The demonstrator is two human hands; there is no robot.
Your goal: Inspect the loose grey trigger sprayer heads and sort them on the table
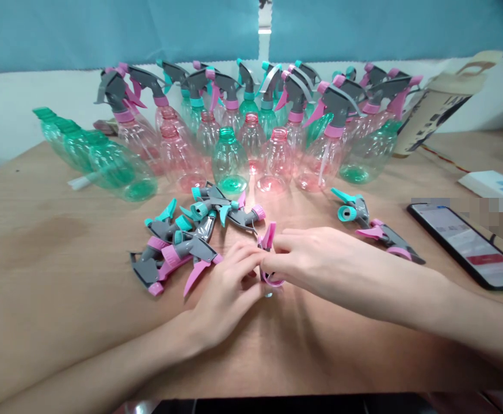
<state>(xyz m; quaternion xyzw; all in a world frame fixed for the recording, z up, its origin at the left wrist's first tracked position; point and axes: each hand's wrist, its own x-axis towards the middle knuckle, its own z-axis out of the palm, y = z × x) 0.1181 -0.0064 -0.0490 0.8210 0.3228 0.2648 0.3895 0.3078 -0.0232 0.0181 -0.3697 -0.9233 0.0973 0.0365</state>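
Observation:
In front of me, just above the table, a grey and pink trigger spray head (269,234) is between my two hands, its pink lever pointing up. My left hand (233,282) closes on it from the left, thumb and fingers pinched together. From the right, my right hand (305,253) grips it with curled fingers. The fingers cover most of its body; a pink ring and a small clear piece show below them. Left of my hands lies a pile of loose spray heads (191,247), some with turquoise parts and some with pink.
Behind stand several green and pink clear bottles (229,164), many topped with spray heads. Two loose spray heads (387,240) lie right of my right hand, near a phone (471,244). A cream tumbler (437,109) stands at the back right. White tubes (83,181) lie left.

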